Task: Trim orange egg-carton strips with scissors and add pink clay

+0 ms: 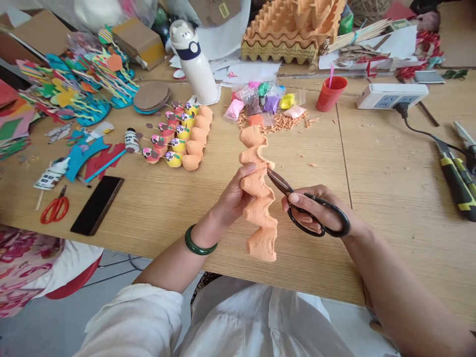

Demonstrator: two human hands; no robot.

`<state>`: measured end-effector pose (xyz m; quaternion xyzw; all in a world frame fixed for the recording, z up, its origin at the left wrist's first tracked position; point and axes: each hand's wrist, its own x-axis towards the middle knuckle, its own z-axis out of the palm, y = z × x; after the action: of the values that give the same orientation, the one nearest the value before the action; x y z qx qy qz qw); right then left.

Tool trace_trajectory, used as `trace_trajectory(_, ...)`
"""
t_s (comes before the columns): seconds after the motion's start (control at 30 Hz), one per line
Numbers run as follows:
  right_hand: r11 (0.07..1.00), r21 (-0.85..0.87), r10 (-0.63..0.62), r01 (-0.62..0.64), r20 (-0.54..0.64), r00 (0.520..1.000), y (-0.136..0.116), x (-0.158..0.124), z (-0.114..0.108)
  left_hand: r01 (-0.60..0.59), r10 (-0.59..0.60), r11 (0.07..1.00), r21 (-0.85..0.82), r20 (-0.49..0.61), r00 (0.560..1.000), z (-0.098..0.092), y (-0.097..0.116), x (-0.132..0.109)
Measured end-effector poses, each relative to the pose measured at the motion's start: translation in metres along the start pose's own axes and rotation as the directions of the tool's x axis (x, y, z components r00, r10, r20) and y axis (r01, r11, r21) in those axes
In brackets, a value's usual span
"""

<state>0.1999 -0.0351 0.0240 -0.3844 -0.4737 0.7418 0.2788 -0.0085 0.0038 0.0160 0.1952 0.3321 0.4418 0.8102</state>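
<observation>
My left hand (241, 191) grips an orange egg carton strip (260, 210) by its left side, thumb on top, and holds it lengthwise over the wooden table. The strip is a row of several cups with jagged, uneven edges along its right side. In my right hand (316, 210) is a pair of black-handled scissors (281, 182), my fingers through and around the loops. Their blades look nearly closed, and the tips meet the strip's right edge near its middle. Orange trimmings (286, 121) lie on the table beyond the strip's far end.
Rows of painted egg cups (178, 141) stand left of centre. Behind are a white bottle (197, 64), bagged clay (271, 101), a red cup (330, 94) and stacked egg trays (286, 37). A phone (97, 205) and red-handled scissors (55, 209) lie left; a power strip (390, 95) sits right.
</observation>
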Motion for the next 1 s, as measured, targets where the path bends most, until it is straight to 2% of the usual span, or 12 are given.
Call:
trace_trajectory(0.17,0.994,0.097,0.032,-0.047,0.148,0.988,0.005,0.001,-0.013,0.109,-0.114,0.987,-0.122,-0.030,0.993,0.002,0.002,-0.001)
trace_trajectory(0.3,0.992,0.111,0.038,-0.061,0.205,0.978,0.009,0.003,-0.024,0.133,-0.139,0.982,-0.133,-0.033,0.990,0.003,0.002,0.001)
trace_trajectory(0.4,0.998,0.013,0.060,-0.062,0.121,0.991,0.008,0.005,-0.025,0.109,-0.111,0.992,-0.069,-0.025,0.994,-0.004,-0.002,0.007)
trace_trajectory(0.5,0.978,-0.201,0.037,-0.053,-0.082,0.996,0.004,0.007,-0.018,-0.057,0.056,0.998,-0.006,-0.067,0.996,-0.011,-0.006,0.012)
trace_trajectory(0.57,0.952,-0.303,0.008,-0.052,-0.147,0.989,0.001,0.007,-0.012,-0.153,0.154,0.988,0.023,-0.085,0.984,-0.013,-0.007,0.014)
trace_trajectory(0.73,0.941,-0.338,-0.046,0.005,-0.112,0.993,-0.002,0.003,-0.001,-0.102,0.104,0.993,0.058,-0.027,0.994,-0.015,-0.008,0.013)
trace_trajectory(0.87,0.961,-0.273,-0.073,0.049,-0.081,0.994,0.001,0.003,0.001,-0.162,0.163,0.985,0.057,-0.032,0.986,-0.014,-0.013,0.014)
trace_trajectory(1.0,0.945,-0.320,-0.116,0.069,-0.133,0.984,0.002,0.005,0.005,-0.122,0.122,0.992,0.014,0.006,0.993,-0.011,-0.018,0.013)
